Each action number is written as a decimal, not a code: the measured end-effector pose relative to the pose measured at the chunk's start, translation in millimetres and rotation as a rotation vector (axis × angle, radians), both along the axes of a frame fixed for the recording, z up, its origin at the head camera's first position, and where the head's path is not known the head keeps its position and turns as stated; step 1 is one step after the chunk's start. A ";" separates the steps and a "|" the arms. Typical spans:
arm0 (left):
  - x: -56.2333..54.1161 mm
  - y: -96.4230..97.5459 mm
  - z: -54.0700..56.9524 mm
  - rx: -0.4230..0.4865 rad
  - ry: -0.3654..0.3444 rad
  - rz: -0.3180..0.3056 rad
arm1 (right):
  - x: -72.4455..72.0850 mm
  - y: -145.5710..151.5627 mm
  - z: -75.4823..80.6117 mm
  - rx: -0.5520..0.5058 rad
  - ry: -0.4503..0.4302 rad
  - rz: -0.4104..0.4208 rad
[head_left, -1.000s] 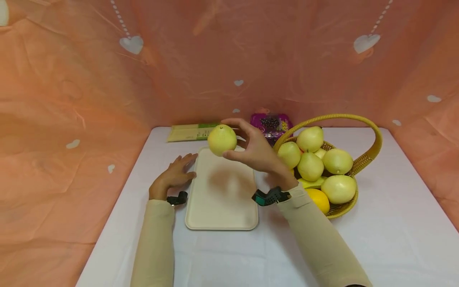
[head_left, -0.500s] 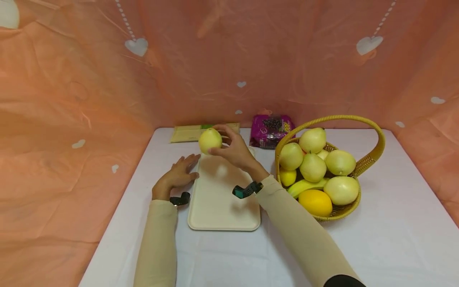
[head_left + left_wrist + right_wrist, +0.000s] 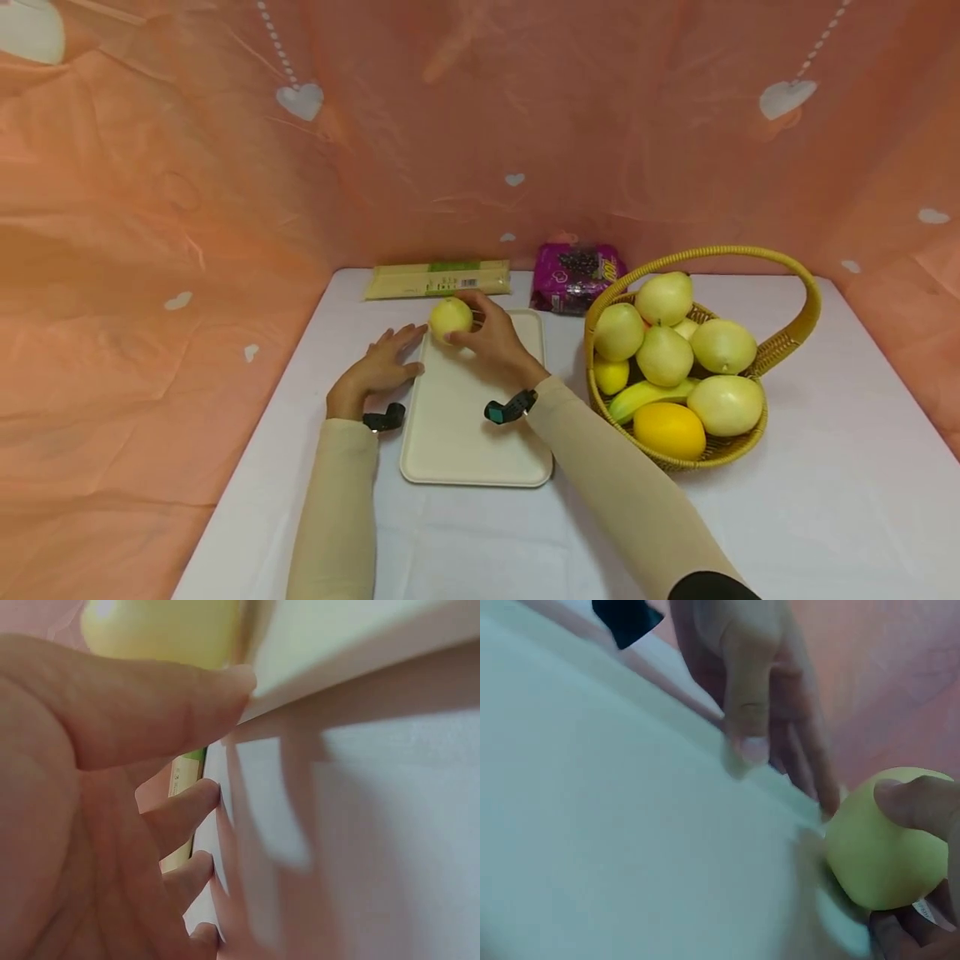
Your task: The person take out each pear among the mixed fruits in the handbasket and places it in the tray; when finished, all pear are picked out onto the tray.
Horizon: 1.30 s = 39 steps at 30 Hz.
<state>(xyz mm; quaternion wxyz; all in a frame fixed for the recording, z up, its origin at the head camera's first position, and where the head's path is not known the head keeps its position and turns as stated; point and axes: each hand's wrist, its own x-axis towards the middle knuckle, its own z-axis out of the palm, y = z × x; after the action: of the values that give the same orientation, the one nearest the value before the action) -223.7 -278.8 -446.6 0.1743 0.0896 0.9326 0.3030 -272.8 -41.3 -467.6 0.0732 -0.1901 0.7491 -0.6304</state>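
Observation:
My right hand (image 3: 491, 337) holds a round, yellow-green pear (image 3: 450, 320) between thumb and fingers. The pear is at the far left corner of a cream tray (image 3: 476, 425). In the right wrist view the thumb lies across the pear (image 3: 885, 847), with fingertips showing beneath it. Whether the pear bears fully on the tray I cannot tell. Beside the tray's left edge, my left hand (image 3: 378, 362) has its fingers stretched out. Its thumb (image 3: 172, 712) touches the tray's rim in the left wrist view.
On the right stands a wicker basket (image 3: 780, 354) with a tall handle, holding several pale green fruits, a banana (image 3: 648, 397) and an orange-yellow fruit (image 3: 670, 431). A flat yellow packet (image 3: 438, 279) and a purple package (image 3: 576, 279) lie behind the tray.
My right hand has carried the pear left and down, from above the tray to its far left corner. The left hand has stayed by the tray's edge. The view has shifted slightly.

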 end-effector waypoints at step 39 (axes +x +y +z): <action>2.1 1.5 3.9 0.005 -0.004 -0.007 | 130.4 129.3 76.6 0.078 0.197 0.332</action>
<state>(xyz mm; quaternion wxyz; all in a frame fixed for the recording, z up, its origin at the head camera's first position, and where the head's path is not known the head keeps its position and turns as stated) -221.6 -277.3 -442.7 0.1773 0.0927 0.9312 0.3048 -142.4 88.0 -390.9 0.1097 -0.3691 0.7346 -0.5586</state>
